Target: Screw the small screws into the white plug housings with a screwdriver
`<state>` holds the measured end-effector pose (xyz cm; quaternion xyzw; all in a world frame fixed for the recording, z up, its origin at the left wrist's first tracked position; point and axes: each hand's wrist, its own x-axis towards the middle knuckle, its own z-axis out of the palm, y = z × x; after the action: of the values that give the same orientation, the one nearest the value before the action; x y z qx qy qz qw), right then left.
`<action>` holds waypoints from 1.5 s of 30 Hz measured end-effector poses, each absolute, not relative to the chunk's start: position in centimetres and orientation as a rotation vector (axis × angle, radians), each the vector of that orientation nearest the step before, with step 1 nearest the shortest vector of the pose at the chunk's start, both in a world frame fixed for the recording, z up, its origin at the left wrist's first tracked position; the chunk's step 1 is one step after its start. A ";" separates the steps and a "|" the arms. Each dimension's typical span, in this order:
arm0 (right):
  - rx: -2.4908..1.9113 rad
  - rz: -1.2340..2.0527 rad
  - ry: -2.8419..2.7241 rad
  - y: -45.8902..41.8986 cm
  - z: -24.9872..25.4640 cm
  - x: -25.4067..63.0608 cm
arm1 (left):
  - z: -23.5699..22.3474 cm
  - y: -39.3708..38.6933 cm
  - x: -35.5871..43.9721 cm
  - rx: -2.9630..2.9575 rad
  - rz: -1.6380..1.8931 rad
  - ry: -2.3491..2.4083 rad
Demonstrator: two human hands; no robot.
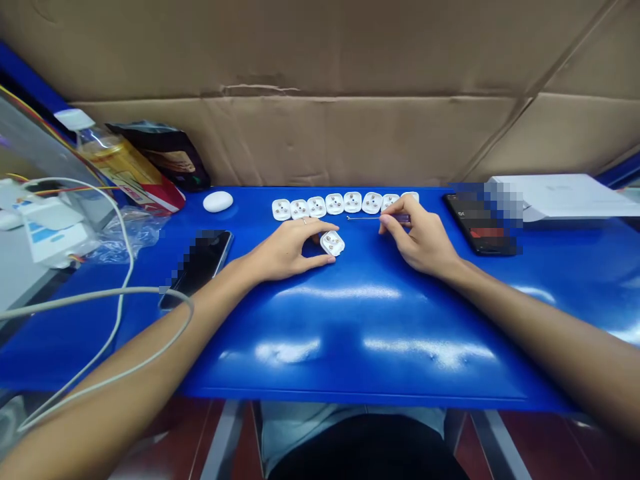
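Note:
My left hand grips a small white rounded-square plastic housing by its edges, thumb on the near side and fingers on the far side. Several metal contacts show on its upward face. In my right hand a thin screwdriver is pinched, its slim metal shaft pointing left and its dark handle mostly hidden by the fingers. The tip is above and right of the held housing, apart from it. Behind both hands runs a row of similar white housings, faces up; my right hand partly covers those at the right end.
A white oval object and a phone lie to the left, near a drink bottle and a dark pouch. A pale cable loops over my left forearm. Rightward are another phone and a white box. Cardboard walls the back.

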<state>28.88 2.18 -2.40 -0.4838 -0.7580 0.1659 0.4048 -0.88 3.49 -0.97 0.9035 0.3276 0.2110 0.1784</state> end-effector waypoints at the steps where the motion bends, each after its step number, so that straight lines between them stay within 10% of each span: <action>1: -1.225 0.418 -1.907 2.2 -2.4 28.9 | -1.0 3.5 -0.9 2.554 0.603 0.924; 45: -0.947 0.304 -1.921 -1.2 -1.5 27.3 | -0.6 3.3 0.1 1.902 1.071 0.919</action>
<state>27.27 -1.23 -1.55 -0.3866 -0.7837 0.1240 0.4700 0.12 3.34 -0.55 0.7437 0.3593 0.4188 0.3772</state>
